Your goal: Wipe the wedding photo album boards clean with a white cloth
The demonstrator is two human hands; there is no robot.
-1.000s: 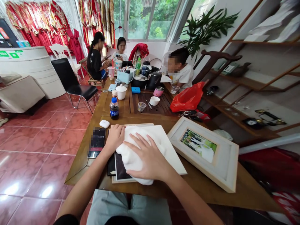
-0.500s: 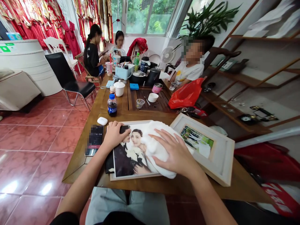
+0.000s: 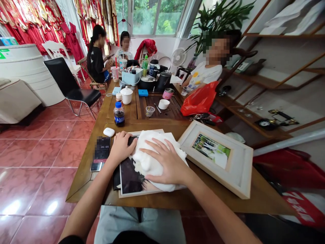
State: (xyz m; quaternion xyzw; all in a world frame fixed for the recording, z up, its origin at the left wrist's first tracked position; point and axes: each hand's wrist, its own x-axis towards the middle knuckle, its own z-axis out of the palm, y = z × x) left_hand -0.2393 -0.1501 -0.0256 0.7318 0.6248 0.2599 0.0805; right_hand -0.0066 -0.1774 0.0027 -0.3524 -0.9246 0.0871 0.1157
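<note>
Right hand (image 3: 166, 162) lying open, fingers spread, pressing down on a bunched white cloth (image 3: 149, 152) without closing around it. Left hand (image 3: 121, 147) resting half-curled against the cloth's left side, on the upper edge of a mounted photo panel (image 3: 130, 178), with no firm hold on anything. Cloth sitting on that panel, near the front edge of a wooden table (image 3: 228, 203). Cloth appearing soft and light, probably shifting easily; panel appearing stiff, its glossy face likely marking easily, making its edges the safest hold. Cream picture frame (image 3: 215, 173) lying just right of the panel, restricting that side; smartphone (image 3: 101, 154) and white earbud case (image 3: 109, 132) sitting close on the left.
</note>
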